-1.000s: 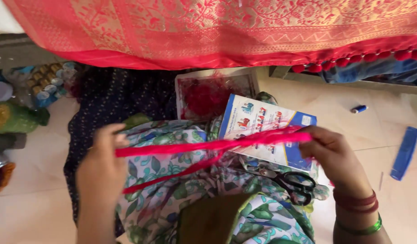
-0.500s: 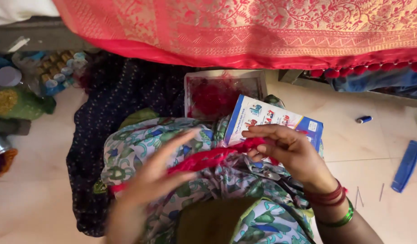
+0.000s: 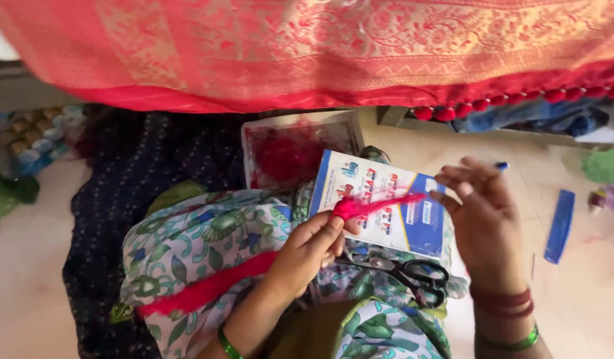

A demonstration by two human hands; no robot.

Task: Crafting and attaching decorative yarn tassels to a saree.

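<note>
My left hand (image 3: 311, 251) pinches a bundle of red thread (image 3: 370, 206) near its upper end. The short end sticks out to the right over a blue and white booklet (image 3: 380, 199). The long end trails down-left across my floral-print lap (image 3: 207, 233). My right hand (image 3: 483, 223) hovers just right of the thread tip, fingers spread and blurred, holding nothing. Black scissors (image 3: 413, 272) lie on my lap below the booklet, between the two hands.
A red and gold sari (image 3: 320, 46) with a tassel fringe hangs across the top. A clear box of red thread (image 3: 287, 149) sits behind the booklet. A blue comb (image 3: 560, 226) and a small blue-capped item (image 3: 501, 165) lie on the floor at right. Dark cloth (image 3: 121, 193) spreads at left.
The hands had held the thread stretched between them, then came together. Now the left hand holds the bundle alone and the right hand has let go and drawn away to the right.
</note>
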